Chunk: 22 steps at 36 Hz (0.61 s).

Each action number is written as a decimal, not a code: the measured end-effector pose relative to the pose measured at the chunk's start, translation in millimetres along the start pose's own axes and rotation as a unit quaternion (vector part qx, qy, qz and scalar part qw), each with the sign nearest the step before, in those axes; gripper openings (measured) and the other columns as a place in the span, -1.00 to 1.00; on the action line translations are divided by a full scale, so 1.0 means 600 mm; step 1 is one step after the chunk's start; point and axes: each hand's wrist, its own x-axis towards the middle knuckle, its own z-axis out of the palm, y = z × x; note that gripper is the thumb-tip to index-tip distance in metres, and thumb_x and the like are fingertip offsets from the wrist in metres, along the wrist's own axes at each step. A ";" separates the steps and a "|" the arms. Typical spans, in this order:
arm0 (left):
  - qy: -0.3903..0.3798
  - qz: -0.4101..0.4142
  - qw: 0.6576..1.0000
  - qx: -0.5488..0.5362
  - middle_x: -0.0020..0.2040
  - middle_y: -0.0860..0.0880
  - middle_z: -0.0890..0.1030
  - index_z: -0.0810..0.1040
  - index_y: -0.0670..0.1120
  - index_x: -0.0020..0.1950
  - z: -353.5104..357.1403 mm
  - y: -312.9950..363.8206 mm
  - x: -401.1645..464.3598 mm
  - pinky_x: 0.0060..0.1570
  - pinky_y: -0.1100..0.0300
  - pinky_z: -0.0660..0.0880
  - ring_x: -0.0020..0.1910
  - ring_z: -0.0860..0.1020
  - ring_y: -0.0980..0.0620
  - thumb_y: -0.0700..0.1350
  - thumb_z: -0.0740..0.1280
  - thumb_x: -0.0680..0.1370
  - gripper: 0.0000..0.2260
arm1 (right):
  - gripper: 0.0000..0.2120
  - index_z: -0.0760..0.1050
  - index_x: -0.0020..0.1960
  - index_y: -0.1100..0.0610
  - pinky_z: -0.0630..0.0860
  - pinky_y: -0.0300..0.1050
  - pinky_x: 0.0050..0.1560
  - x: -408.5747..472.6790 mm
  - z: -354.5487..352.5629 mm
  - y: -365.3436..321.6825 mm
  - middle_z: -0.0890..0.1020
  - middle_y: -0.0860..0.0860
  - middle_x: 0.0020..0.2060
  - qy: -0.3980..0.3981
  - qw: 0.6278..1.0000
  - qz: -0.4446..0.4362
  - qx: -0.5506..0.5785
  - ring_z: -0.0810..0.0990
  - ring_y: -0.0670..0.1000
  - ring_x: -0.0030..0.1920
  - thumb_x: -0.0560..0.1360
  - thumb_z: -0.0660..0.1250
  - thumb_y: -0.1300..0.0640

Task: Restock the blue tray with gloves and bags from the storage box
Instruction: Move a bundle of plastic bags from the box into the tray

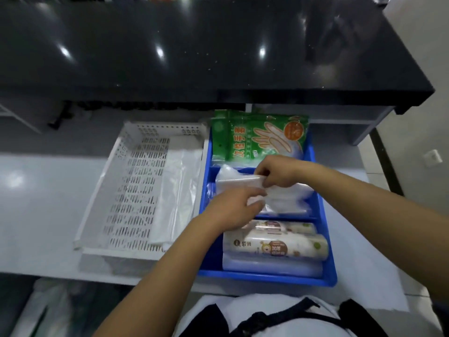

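Note:
A blue tray [325, 239] with three compartments sits on the white counter. Its far compartment holds a green pack of disposable gloves [257, 137]. Over the middle compartment lies a clear plastic pack of bags [286, 195]; my right hand [277, 171] pinches its upper edge and my left hand [233, 207] grips its near left edge. The near compartment holds rolls of bags [274, 244] with printed labels. The white perforated storage box [136, 190] stands left of the tray, with a thin clear plastic bag [177, 188] lying inside it.
A glossy black shelf [194, 52] overhangs the counter's far side, just above the glove pack. The counter's front edge runs under my forearms. Plastic bags [46, 307] lie on the floor at lower left.

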 end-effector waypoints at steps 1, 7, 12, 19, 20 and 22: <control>0.051 0.006 0.998 -0.026 0.30 0.11 0.56 0.48 0.18 0.36 -0.008 -0.004 -0.007 0.17 0.03 0.52 0.23 0.52 0.09 0.10 0.23 0.60 -0.68 | -0.85 0.60 -0.13 -0.02 0.52 -0.03 -0.08 0.002 -0.001 0.001 0.63 -0.07 -0.22 -0.005 1.000 -0.003 0.004 0.58 0.02 -0.15 0.44 0.39 0.23; 0.106 -0.001 0.988 0.111 0.37 0.04 0.50 0.42 0.08 0.43 -0.054 -0.028 0.012 0.28 0.07 0.42 0.32 0.46 0.00 -0.02 0.39 0.50 -0.51 | -0.79 0.65 0.07 0.05 0.58 0.07 0.07 -0.003 0.010 0.002 0.69 -0.03 -0.07 -0.003 1.000 -0.018 0.017 0.62 0.03 -0.07 0.46 0.40 0.19; -0.031 -0.056 0.977 0.204 0.26 0.05 0.59 0.46 0.14 0.36 -0.065 -0.036 0.043 0.07 0.07 0.51 0.15 0.55 -0.02 -0.06 0.32 0.51 -0.59 | -0.75 0.63 0.12 -0.02 0.58 0.02 0.06 -0.031 0.027 0.017 0.69 -0.06 -0.03 0.038 0.998 -0.025 0.031 0.61 -0.01 -0.06 0.45 0.43 0.13; 0.016 -0.033 0.971 0.235 0.31 -0.01 0.56 0.47 0.12 0.36 -0.071 -0.044 0.067 -0.02 0.11 0.46 0.19 0.55 -0.09 -0.14 0.20 0.57 -0.62 | -0.68 0.51 0.24 -0.13 0.45 -0.10 -0.15 -0.073 0.050 0.060 0.64 -0.03 0.13 0.161 0.982 0.059 -0.077 0.58 0.07 0.03 0.50 0.29 0.08; 0.052 -0.032 0.968 0.242 0.29 -0.02 0.58 0.48 0.12 0.35 -0.070 -0.043 0.068 -0.08 0.12 0.43 0.16 0.56 -0.10 -0.15 0.19 0.57 -0.63 | -0.67 0.51 0.24 -0.10 0.46 -0.08 -0.16 -0.078 0.051 0.063 0.63 0.01 0.12 0.194 0.974 0.071 -0.092 0.58 0.10 0.03 0.51 0.26 0.12; 0.139 -0.029 0.960 0.240 0.26 -0.04 0.60 0.49 0.10 0.34 -0.066 -0.038 0.068 -0.11 0.13 0.41 0.13 0.57 -0.11 -0.17 0.20 0.58 -0.64 | -0.64 0.52 0.25 0.00 0.48 -0.02 -0.08 -0.085 0.055 0.069 0.62 0.06 0.13 0.270 0.952 0.083 -0.118 0.55 0.16 0.07 0.50 0.24 0.22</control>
